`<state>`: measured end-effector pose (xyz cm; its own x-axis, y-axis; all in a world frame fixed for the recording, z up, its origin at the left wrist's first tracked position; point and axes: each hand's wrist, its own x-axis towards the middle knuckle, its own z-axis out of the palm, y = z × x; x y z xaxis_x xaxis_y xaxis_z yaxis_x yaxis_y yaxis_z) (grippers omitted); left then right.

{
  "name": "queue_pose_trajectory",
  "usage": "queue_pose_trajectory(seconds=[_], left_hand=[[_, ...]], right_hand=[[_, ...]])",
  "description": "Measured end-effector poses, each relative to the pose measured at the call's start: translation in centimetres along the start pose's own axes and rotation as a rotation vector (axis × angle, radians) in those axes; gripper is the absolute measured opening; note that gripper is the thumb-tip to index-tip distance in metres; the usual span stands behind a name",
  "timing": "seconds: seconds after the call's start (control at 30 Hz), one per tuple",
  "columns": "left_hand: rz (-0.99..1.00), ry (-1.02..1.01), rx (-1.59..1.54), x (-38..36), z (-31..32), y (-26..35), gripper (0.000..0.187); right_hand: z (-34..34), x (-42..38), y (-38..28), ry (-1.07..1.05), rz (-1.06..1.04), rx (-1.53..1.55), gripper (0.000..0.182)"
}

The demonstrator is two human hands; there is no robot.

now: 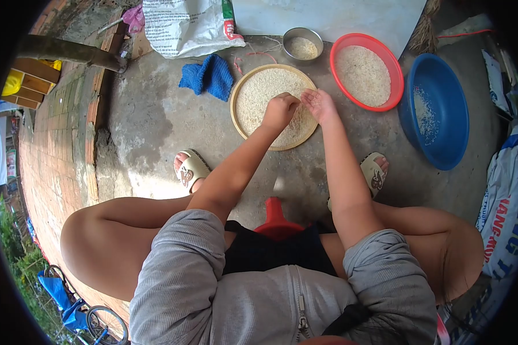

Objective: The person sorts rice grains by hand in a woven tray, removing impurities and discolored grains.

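A round woven tray (pixel 235 115) lies on the concrete floor in front of me, spread with white rice (pixel 254 95). Over its middle, my left hand (pixel 280 110) is closed in a pinch, its fingertips close to my right hand. Whatever those fingers hold, if anything, is too small to make out. My right hand (pixel 319 106) is turned palm up above the tray's right side, its fingers stretched out. No object shows clearly on that palm.
Beyond the tray stand a metal bowl (pixel 286 48) and a red basin (pixel 398 92), both containing rice. Farther right, a blue basin (pixel 452 138) has scattered grains. A blue cloth (pixel 213 77) and a printed sack (pixel 181 31) lie left. A red stool (pixel 275 215) is beneath me.
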<state>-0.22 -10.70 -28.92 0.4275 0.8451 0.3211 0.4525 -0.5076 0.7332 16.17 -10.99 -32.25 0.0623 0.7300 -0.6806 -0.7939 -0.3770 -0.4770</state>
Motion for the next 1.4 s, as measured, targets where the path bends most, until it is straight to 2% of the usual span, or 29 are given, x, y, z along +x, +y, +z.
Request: queue_pose_trajectory(seconds=[0.07,0.13,0.17,0.23,0.27,0.3,0.37,0.4,0.43,0.5,0.53,0.57,0.63,0.67,0.7,0.77,0.8,0.93,1.0,1.03,1.1,1.13,1.17,1.23,1.27,1.3,1.37,1.4], left_hand=[[-0.014,0.046,-0.021,1.4,-1.1,1.4,0.009],[-0.148,-0.107,-0.199,2.6,-1.7,3.1,0.018],[-0.147,-0.110,-0.199,3.0,-2.0,3.8,0.018],[0.095,0.009,0.100,3.5,-2.0,4.5,0.030],[-0.013,-0.008,0.073,3.6,-2.2,4.4,0.039],[-0.014,-0.008,0.072,3.4,-2.0,3.6,0.039],[-0.048,-0.046,0.165,2.6,-1.2,1.4,0.038],[-0.040,-0.141,0.188,1.8,-1.1,1.0,0.038],[-0.040,-0.141,0.189,0.8,-0.5,0.5,0.038],[0.136,-0.132,0.249,-1.4,0.7,-0.2,0.037],[0.231,-0.049,0.290,-2.4,1.1,-0.2,0.033],[0.230,-0.052,0.288,-3.2,1.4,-0.4,0.033],[0.151,-0.383,0.277,-4.2,1.7,-0.6,0.032],[0.176,-0.368,0.328,-4.2,2.0,-0.7,0.024],[0.176,-0.368,0.328,-3.9,1.9,-0.6,0.024],[-0.070,-0.210,0.106,-2.2,1.9,-0.8,0.014],[-0.070,-0.093,0.029,-1.1,1.4,-0.5,0.007],[-0.087,-0.023,-0.080,2.7,-0.5,1.9,0.011],[-0.073,-0.189,-0.121,3.9,-0.7,2.9,0.017],[-0.073,-0.190,-0.123,4.0,-1.0,3.3,0.017],[0.033,0.074,0.078,4.0,-1.2,3.6,0.022],[-0.060,0.066,0.093,3.6,-1.0,2.7,0.025],[-0.060,0.066,0.093,3.0,-0.9,2.2,0.025],[-0.073,-0.153,0.109,1.4,-0.8,1.4,0.021],[0.023,-0.249,0.143,0.3,-0.9,1.2,0.020],[0.023,-0.247,0.139,-0.9,-0.7,0.7,0.020],[0.181,-0.304,0.185,-2.8,-0.1,-0.6,0.018],[0.149,-0.329,0.223,-3.2,-0.2,-1.1,0.017]], right_hand=[[0.4,-0.2,0.3,-0.013,0.024,-0.028,0.040],[0.4,-0.3,0.6,-0.026,0.047,-0.052,0.039],[0.3,-0.2,0.6,-0.073,0.054,-0.016,0.037],[0.2,0.0,0.3,-0.119,0.060,0.014,0.035],[0.2,0.1,0.1,-0.019,0.088,0.073,0.033],[0.2,0.2,-0.1,0.081,0.116,0.132,0.032],[-0.7,0.8,-0.7,0.126,0.092,0.139,0.031],[-1.2,1.0,-1.1,0.178,0.050,0.110,0.030],[-1.5,1.2,-1.3,0.230,0.008,0.082,0.029],[-1.8,1.2,-1.4,0.214,-0.001,0.116,0.026],[-1.6,1.0,-1.4,0.205,-0.005,0.095,0.026],[-1.4,0.7,-1.2,0.197,-0.008,0.074,0.026],[-1.2,0.7,-1.0,0.197,-0.006,0.093,0.029],[-1.1,0.6,-0.9,0.192,-0.005,0.113,0.032],[-0.9,0.5,-0.9,0.193,-0.005,0.113,0.032],[-0.6,0.2,-1.1,0.202,-0.013,0.092,0.034],[-0.3,-0.2,-1.2,0.203,-0.015,0.091,0.034],[1.0,-0.8,-0.4,0.115,0.013,-0.014,0.037],[0.9,-0.4,0.0,0.074,0.038,-0.043,0.038],[0.7,-0.1,0.0,0.034,0.061,0.025,0.038],[0.0,0.3,-0.2,-0.004,0.084,0.092,0.037],[-0.3,0.4,-0.6,0.064,0.054,0.111,0.035],[-0.7,0.5,-1.1,0.132,0.024,0.132,0.034],[-1.5,0.8,-1.8,0.155,0.011,0.151,0.032],[-1.8,0.7,-2.2,0.192,-0.004,0.189,0.026],[-1.9,0.6,-2.5,0.230,-0.018,0.224,0.021],[-1.8,0.2,-2.9,0.240,-0.027,0.208,0.023],[-1.6,0.0,-2.9,0.244,-0.020,0.166,0.029]])
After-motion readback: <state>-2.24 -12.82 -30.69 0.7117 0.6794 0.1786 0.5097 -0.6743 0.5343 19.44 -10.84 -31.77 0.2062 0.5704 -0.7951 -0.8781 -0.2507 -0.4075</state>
